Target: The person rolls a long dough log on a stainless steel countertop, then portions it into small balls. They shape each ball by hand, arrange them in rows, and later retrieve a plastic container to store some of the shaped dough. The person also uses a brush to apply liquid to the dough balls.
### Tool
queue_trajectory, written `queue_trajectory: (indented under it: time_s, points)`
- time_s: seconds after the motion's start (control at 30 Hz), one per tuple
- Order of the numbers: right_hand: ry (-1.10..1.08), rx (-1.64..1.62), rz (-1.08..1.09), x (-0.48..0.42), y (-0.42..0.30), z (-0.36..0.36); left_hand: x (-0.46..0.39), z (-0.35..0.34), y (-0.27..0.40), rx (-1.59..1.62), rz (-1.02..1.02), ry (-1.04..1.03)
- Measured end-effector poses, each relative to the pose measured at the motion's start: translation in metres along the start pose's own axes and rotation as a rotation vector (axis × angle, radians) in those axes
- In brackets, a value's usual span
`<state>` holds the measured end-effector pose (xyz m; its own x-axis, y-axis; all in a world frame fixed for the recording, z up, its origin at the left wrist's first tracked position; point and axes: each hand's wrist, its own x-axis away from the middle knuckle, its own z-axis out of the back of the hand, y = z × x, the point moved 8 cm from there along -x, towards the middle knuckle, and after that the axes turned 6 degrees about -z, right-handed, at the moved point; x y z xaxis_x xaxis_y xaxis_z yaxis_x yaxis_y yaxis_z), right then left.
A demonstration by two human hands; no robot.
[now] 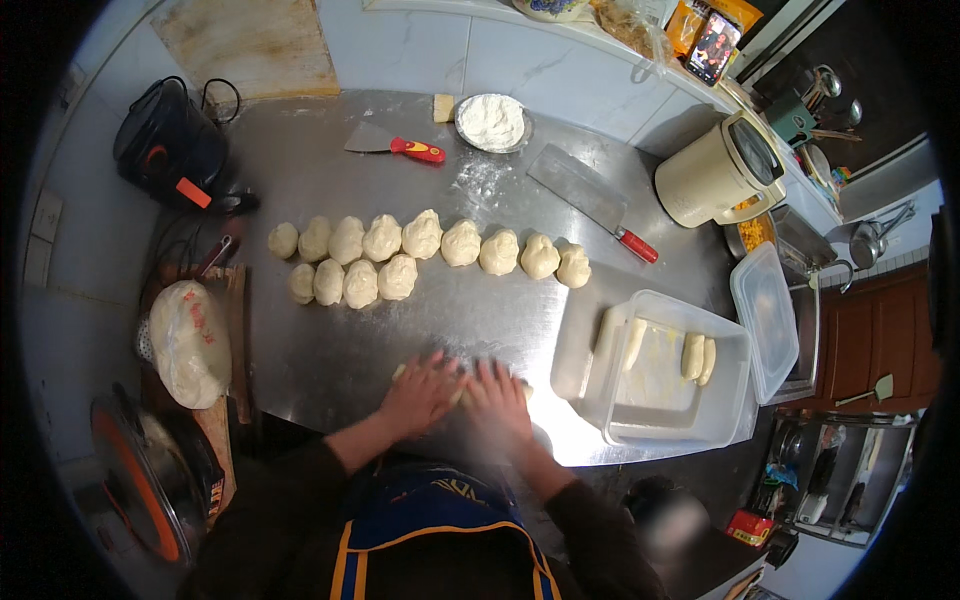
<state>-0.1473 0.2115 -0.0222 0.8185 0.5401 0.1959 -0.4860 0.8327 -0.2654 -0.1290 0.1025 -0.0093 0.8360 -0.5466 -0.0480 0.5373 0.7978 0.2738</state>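
My left hand (422, 395) lies palm down, fingers spread, on a piece of dough (399, 371) near the front of the steel worktop (322, 364). Beside it, my right hand (496, 399) also presses flat on dough, and a pale end (529, 391) pokes out past its fingers. Most of this dough is hidden, so I cannot tell whether it is one piece or two. Beyond my hands, several dough balls (460, 243) stand in a long row, with a shorter row (361, 284) in front at the left.
At right, a translucent plastic bin (679, 435) holds dough rolls (693, 357); its lid (763, 322) leans alongside. Behind the balls are a cleaver (577, 186), a scraper (395, 145) and a bowl of flour (491, 124). A beige appliance (709, 176) stands back right, a bagged mass (191, 345) left.
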Motion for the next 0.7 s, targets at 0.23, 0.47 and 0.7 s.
queue_trajectory:
  time_s: [0.23,0.47,0.7]
  points:
    - [0.303,-0.065,-0.191,-0.071,0.019,0.038,-0.061,0.016,-0.055,0.006,0.219,0.252]
    - [-0.131,-0.01,0.055,0.06,-0.025,-0.006,0.056,-0.015,0.037,0.175,-0.059,-0.384]
    - [-0.009,0.075,0.004,-0.055,0.0,0.038,-0.063,0.012,-0.037,0.053,0.05,-0.23]
